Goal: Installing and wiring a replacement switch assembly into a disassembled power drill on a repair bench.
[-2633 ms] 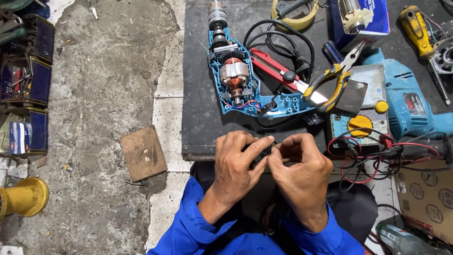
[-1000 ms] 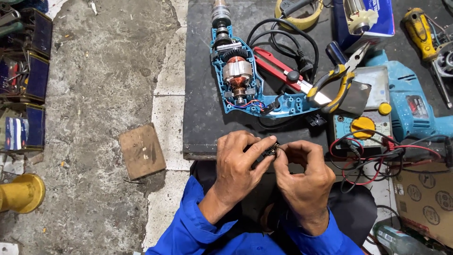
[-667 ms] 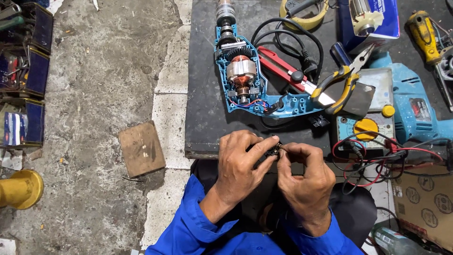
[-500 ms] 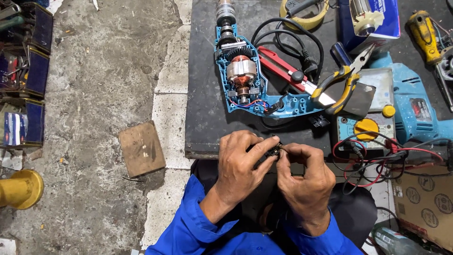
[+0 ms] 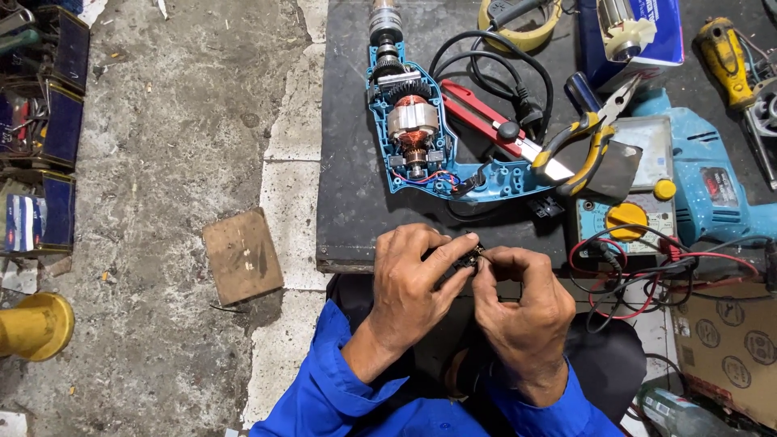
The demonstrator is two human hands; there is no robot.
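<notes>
Dark bench (image 5: 348, 162), centre frame. Opened blue drill (image 5: 421, 137), upper centre, motor exposed. Left hand (image 5: 417, 283) and right hand (image 5: 522, 303), lower centre, both pinched closed on small black part (image 5: 463, 260): probably light, rigid, fiddly; best held by its edges.

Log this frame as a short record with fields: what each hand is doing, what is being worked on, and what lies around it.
left hand: left hand grips a small black part
right hand: right hand pinches the same part from the other side
work surface: dark mat
opened tool: blue drill, casing off, motor showing
nearby tools: pliers, red cutter, multimeter with red and black leads
floor: wooden block, yellow cylinder
</notes>
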